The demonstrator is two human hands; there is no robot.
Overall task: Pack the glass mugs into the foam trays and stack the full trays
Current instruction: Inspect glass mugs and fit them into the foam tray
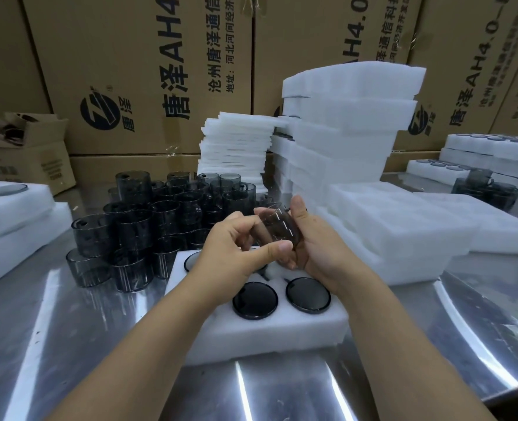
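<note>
The left hand and right hand both curl around one dark glass mug, holding it tipped just above the foam tray. I think it should be turned like the packed mugs in the tray, then pushed gently straight down.

I can't find a handle on the mug: it's smeared, and the left hand and right hand cover its lower part. Both hands block the tray, so I can't see its back pockets. The left trays run off the frame. The carton is too dim inside to tell. The right trays are cut by the edge.
</note>
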